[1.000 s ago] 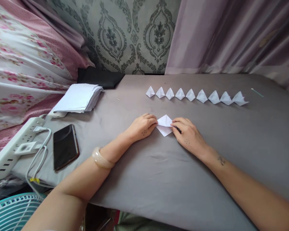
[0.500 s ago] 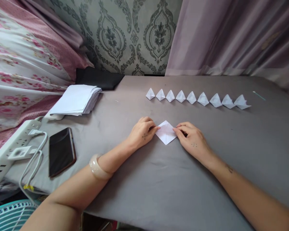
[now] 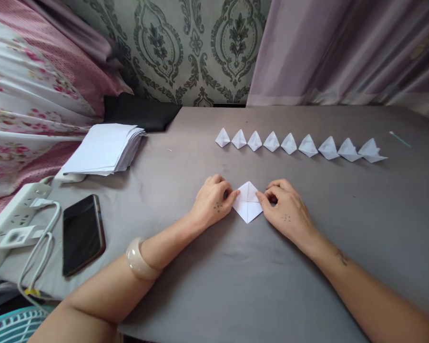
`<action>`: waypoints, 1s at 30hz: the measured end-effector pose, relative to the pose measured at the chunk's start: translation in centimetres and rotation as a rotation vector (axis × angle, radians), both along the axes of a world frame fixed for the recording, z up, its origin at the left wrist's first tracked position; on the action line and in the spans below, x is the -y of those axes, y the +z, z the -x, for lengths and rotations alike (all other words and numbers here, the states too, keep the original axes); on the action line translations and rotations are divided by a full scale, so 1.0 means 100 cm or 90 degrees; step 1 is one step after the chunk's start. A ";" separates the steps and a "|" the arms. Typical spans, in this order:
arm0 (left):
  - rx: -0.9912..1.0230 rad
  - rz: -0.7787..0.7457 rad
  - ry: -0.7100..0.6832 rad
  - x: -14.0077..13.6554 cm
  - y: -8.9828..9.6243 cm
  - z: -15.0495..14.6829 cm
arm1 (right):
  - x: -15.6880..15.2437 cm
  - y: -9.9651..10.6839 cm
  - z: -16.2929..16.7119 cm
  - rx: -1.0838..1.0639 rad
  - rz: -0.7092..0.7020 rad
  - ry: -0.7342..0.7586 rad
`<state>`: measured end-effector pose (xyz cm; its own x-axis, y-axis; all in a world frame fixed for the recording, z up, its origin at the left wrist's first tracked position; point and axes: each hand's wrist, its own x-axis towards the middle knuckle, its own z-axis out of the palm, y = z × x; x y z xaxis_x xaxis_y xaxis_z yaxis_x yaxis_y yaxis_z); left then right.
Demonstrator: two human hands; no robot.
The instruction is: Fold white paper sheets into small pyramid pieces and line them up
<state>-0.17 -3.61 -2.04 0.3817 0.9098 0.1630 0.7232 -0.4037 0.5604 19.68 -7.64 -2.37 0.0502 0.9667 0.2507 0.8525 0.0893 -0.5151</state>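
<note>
A white sheet of paper (image 3: 248, 209), folded to a small diamond with creases through its middle, lies between my two hands on the grey cloth. My left hand (image 3: 215, 199) pinches its left corner between thumb and fingers. At the right corner, my right hand (image 3: 285, 206) grips the paper the same way, thumb on top. The fingertips under the paper are hidden. Beyond my hands stand several folded white paper pieces in a row, with one folded paper piece (image 3: 271, 142) near the middle of it.
On the left lie a stack of white paper (image 3: 100, 147), a black folded item (image 3: 139, 112), a phone (image 3: 83, 233) and a white power strip (image 3: 16, 221) with a cable. A cotton swab (image 3: 400, 138) lies at the far right. A turquoise fan grille (image 3: 16, 326) is below the table edge.
The view has shifted slightly closer. Both thumbs have moved inward over the diamond's side corners, and a horizontal crease shows more clearly. Both hands keep hold of the paper.
</note>
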 end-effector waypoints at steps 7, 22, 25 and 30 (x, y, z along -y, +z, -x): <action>-0.024 0.044 0.025 0.000 0.004 -0.003 | -0.003 0.004 0.002 -0.011 0.060 -0.029; -0.028 0.086 0.035 -0.003 0.006 -0.003 | -0.005 0.002 -0.001 -0.031 0.105 -0.030; -0.031 0.103 0.035 -0.004 0.010 -0.003 | -0.011 0.005 -0.007 -0.059 0.124 -0.006; -0.038 0.122 0.042 -0.004 0.015 -0.004 | -0.020 0.022 -0.024 -0.149 0.255 0.047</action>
<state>0.22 -3.19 -0.57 0.3244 0.9452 -0.0359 0.7783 -0.2452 0.5781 22.03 -5.65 -0.21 -0.0122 0.9882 -0.1526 0.7082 -0.0993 -0.6990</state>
